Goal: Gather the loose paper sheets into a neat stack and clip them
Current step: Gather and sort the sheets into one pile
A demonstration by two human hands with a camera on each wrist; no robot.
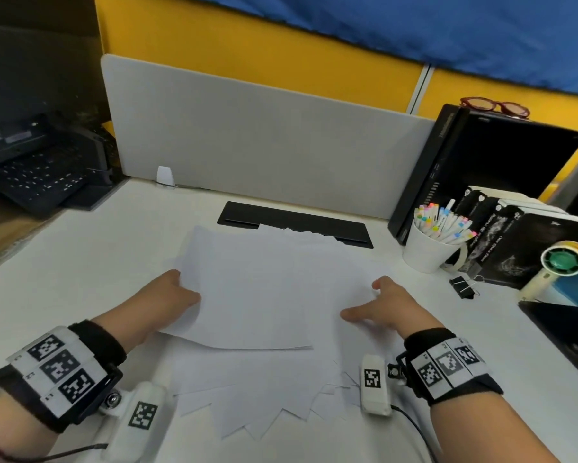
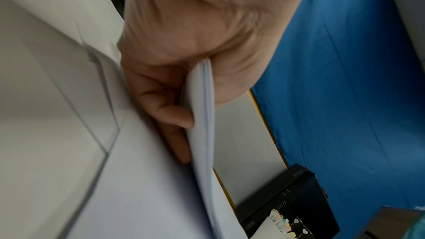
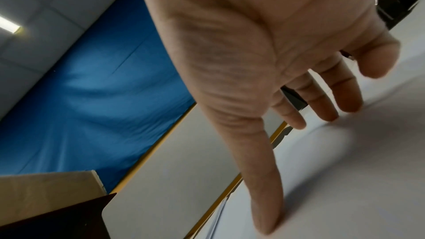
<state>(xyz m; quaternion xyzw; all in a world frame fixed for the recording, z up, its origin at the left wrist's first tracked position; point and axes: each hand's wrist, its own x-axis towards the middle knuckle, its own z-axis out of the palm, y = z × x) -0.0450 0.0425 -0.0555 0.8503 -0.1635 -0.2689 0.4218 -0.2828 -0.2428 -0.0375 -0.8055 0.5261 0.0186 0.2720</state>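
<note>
1. Head view: loose white sheets lie fanned over the middle of the white table, their corners jutting out in a jagged row along the near edge.
2. A thin bundle of sheets sits on top of the spread, its left side raised off the table.
3. The left hand grips that raised left edge. The left wrist view shows the thumb on one face of the bundle and curled fingers on the other, pinching several sheets together.
4. The right hand is spread wide and flat over the right side of the sheets, holding nothing. In the right wrist view its fingers are straight, with the fingertips touching the paper.
5. A black binder clip lies on the table to the right, well apart from both hands and near a white cup full of pens.
6. Behind the cup stand black books, with a small round fan just beside them.
7. A black slot in the table lies behind the sheets, partly covered by their far corners.
8. A grey divider backs the table, and a dark keyboard sits at far left.
</note>
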